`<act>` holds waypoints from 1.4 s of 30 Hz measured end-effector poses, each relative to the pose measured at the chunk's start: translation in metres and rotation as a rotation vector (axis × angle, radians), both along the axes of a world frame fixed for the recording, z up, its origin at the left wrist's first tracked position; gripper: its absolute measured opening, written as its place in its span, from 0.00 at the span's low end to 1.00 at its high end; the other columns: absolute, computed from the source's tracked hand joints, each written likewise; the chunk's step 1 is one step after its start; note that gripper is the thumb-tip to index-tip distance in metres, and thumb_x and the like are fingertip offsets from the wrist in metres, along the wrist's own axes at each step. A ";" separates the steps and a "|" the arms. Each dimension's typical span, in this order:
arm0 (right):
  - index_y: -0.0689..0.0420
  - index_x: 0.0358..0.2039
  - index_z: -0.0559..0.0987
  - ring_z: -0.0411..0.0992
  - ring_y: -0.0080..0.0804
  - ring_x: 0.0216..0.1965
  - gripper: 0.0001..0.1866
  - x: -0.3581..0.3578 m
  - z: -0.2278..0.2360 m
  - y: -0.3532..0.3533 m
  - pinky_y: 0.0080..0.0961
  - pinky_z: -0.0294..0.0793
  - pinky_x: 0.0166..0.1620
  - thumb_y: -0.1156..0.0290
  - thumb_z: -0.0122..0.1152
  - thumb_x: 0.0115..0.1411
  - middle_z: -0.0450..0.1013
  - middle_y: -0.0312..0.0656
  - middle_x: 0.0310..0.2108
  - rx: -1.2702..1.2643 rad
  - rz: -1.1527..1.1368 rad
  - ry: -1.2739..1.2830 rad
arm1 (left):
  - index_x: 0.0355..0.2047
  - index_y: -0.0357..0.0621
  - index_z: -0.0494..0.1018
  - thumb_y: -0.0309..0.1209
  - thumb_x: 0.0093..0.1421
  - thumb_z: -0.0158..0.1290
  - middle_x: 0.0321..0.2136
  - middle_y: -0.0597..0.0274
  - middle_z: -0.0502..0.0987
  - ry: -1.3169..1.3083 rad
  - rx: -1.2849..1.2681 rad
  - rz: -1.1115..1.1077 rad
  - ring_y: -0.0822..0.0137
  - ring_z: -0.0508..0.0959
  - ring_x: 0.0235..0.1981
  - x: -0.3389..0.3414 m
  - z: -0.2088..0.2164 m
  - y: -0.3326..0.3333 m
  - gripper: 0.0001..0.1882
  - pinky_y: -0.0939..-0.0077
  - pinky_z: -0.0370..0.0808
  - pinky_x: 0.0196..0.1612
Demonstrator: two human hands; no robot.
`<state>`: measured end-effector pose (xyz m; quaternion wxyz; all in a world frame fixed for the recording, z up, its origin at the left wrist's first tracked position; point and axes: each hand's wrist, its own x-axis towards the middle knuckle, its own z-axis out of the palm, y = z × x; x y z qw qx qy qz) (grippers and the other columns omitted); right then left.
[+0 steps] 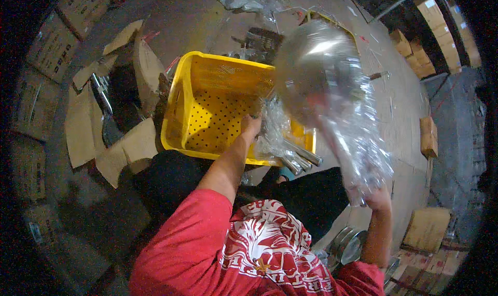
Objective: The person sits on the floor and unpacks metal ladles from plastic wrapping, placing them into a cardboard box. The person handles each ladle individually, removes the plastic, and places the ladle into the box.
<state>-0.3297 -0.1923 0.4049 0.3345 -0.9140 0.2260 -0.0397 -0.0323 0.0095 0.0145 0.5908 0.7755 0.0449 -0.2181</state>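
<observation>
A yellow perforated plastic crate (181, 96) stands in front of me. My left hand (251, 126) reaches into it, its fingers closed at the edge of clear plastic wrap (277, 121). Shiny tubular metal handles (298, 158) stick out of that wrapped bundle over the crate's near right edge. My right hand (377, 196) grips the plastic-covered handle end of a large round metal pan (306, 62). The pan is raised above the crate's right side and smeared by motion. Loose clear film hangs along its handle, partly hiding my fingers.
An opened cardboard box (83, 122) with dark and metal pieces inside sits left of the crate. Crumpled plastic (249, 1) lies beyond it. Round metal pieces (348, 244) rest by my right side. Stacked cartons (39, 96) line the left; a shelf with boxes (441, 29) is far right.
</observation>
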 end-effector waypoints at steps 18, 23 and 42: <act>0.62 0.27 0.83 0.74 0.32 0.22 0.11 0.390 -0.083 0.077 0.39 0.74 0.27 0.68 0.61 0.50 0.80 0.42 0.25 -0.481 0.833 0.911 | 0.62 0.36 0.67 0.66 0.56 0.51 0.59 0.38 0.71 0.156 0.400 -0.479 0.42 0.70 0.61 -0.044 0.030 -0.011 0.48 0.57 0.66 0.64; 0.60 0.38 0.84 0.80 0.51 0.46 0.15 0.375 -0.098 0.091 0.47 0.80 0.46 0.65 0.61 0.52 0.80 0.51 0.45 -0.826 0.714 0.717 | 0.53 0.46 0.76 0.61 0.61 0.48 0.45 0.49 0.82 -0.071 0.386 -0.925 0.48 0.81 0.44 -0.012 0.035 -0.005 0.34 0.52 0.76 0.52; 0.53 0.57 0.73 0.76 0.55 0.50 0.28 0.340 -0.076 0.076 0.47 0.78 0.50 0.53 0.62 0.59 0.71 0.56 0.55 -0.617 0.318 0.039 | 0.65 0.32 0.59 0.60 0.60 0.52 0.62 0.35 0.65 -0.016 0.215 -0.281 0.40 0.66 0.63 0.041 0.057 0.016 0.47 0.55 0.63 0.66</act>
